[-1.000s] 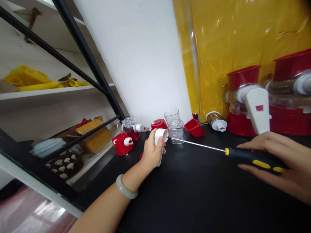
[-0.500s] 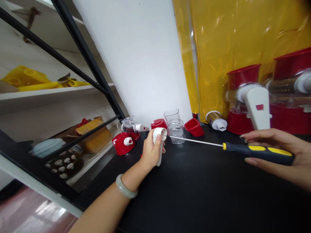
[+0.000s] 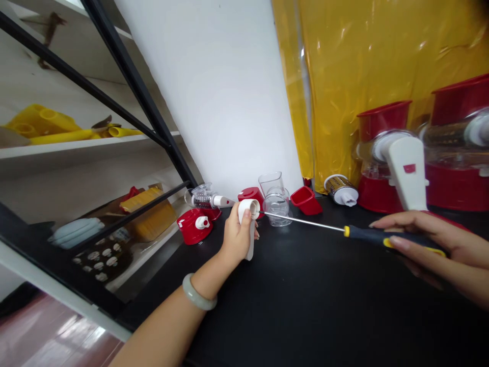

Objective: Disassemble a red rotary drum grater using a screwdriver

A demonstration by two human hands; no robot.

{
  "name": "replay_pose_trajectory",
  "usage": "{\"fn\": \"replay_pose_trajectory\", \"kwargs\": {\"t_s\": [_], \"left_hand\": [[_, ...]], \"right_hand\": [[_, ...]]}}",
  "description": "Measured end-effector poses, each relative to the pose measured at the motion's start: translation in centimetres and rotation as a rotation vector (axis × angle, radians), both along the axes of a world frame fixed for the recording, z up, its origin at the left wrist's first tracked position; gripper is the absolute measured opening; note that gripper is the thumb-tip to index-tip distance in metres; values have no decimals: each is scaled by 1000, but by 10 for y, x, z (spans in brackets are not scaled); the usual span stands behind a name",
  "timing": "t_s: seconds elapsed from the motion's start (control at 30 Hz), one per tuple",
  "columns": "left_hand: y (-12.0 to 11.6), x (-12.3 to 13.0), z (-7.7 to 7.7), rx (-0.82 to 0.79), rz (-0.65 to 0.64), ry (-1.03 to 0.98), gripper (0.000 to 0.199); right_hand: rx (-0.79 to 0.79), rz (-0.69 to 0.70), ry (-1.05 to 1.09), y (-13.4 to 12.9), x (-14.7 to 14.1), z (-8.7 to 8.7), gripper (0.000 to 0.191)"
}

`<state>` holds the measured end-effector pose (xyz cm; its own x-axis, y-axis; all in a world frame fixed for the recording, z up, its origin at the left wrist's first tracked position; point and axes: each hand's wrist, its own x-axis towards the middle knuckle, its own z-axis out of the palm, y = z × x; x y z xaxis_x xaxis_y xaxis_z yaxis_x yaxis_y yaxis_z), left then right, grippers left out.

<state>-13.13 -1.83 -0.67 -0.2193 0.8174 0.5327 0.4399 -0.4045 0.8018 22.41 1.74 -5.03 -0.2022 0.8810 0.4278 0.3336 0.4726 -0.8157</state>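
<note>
1 screwdriver (image 3: pixel 353 233), 1 bangle (image 3: pixel 198 295), 1 loose drum (image 3: pixel 339 189) and 2 red-topped graters (image 3: pixel 409 171) (image 3: pixel 454 186) show.

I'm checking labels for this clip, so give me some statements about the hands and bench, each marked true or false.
1. The right hand holds a screwdriver. True.
2. The left hand is empty. False: the left hand grips a white part with a round end.
3. A bracelet circles the left wrist. True.
4. The screwdriver's handle is entirely red. False: it is dark with yellow patches.
5. The perforated drum lies on the black table. True.
</note>
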Motion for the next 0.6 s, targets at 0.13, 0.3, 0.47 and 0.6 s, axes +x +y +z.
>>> {"fn": "replay_pose_trajectory", "kwargs": {"t_s": [0.13, 0.3, 0.47, 0.6], "left_hand": [[0, 0, 1, -1, -4, -8, 44], [0, 0, 0, 0, 5, -17, 43], [0, 0, -1, 4, -8, 16, 43], [-1, 0, 0, 2, -9, 5, 43]], "right_hand": [[113, 5, -41, 8, 2, 2, 53], [-79, 10, -6, 8, 2, -1, 57], [-335, 105, 71, 5, 1, -1, 57], [-131, 11, -90, 11, 6, 0, 53]]}}
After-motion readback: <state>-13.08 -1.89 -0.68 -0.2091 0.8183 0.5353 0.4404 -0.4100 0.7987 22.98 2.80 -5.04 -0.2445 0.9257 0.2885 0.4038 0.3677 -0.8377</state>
